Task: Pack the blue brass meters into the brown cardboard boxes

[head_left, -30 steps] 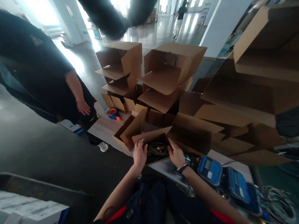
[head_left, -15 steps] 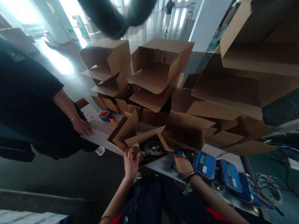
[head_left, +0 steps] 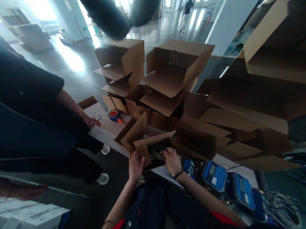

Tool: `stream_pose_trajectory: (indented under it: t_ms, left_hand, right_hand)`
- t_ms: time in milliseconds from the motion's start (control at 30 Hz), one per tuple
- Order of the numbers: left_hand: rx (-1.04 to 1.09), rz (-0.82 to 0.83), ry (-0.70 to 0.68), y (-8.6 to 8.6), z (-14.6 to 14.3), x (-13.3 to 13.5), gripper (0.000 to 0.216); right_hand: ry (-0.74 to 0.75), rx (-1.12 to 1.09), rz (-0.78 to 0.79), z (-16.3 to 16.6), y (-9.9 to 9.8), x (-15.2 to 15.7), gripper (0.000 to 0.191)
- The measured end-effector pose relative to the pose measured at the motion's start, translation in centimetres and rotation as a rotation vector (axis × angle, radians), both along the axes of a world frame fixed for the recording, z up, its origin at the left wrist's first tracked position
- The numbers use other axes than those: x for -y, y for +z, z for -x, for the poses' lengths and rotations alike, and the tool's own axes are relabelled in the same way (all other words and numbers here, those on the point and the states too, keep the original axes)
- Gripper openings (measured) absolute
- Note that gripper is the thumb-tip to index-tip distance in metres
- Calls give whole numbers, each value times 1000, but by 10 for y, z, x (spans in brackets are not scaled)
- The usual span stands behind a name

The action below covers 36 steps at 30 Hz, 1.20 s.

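An open cardboard box (head_left: 144, 156) stands in front of me, a coil of grey cable (head_left: 158, 152) lying inside. My left hand (head_left: 136, 166) is closed on the box's left flap, thumb toward me. At the right side of the box is my right hand (head_left: 172, 161), fingers curled over the edge beside the coil; the right flap is hidden under it. Just right of that wrist sits a small blue device (head_left: 189, 166), partly covered. Blue meters with screens, one nearer (head_left: 214, 175) and one farther right (head_left: 243, 190), stand in a row on the table.
Stacked open cartons (head_left: 176, 70) rise behind the work table (head_left: 109, 127). An orange-and-blue tape dispenser (head_left: 114, 114) sits left of them. A co-worker's hand (head_left: 92, 121) hovers at the table's left end. Coiled cables (head_left: 282, 206) lie far right. White boxes (head_left: 27, 220) stand lower left.
My right hand has left the small blue device and moved left to the box's right side. My left hand stays at the left flap. The co-worker's hand has lifted from the table.
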<state>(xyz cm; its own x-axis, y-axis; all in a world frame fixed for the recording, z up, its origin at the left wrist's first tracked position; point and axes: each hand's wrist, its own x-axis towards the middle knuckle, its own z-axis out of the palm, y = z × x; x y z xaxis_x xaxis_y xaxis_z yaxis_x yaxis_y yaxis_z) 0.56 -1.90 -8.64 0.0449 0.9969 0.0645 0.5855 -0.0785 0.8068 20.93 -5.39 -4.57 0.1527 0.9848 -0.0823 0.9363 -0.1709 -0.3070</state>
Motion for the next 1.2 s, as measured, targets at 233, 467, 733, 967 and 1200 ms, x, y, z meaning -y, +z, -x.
stream_pose_trajectory:
  t_ms: [233, 467, 733, 967, 1200]
  left_hand:
    - [35, 10, 33, -4, -6, -4, 52]
    - [52, -14, 41, -9, -10, -4, 55]
    - [75, -84, 167, -12, -20, -18, 46]
    - [85, -98, 185, -19, -21, -14, 53]
    - [15, -82, -64, -12, 4, -15, 29]
  right_hand:
    - [11, -290, -254, 2, -24, -19, 26]
    - [313, -232, 42, 8, -20, -20, 39]
    - [-235, -487, -470, -65, -7, 8, 28]
    - [-201, -379, -242, -53, -59, -6, 19]
    - [-108, -467, -203, -96, -39, 7, 21]
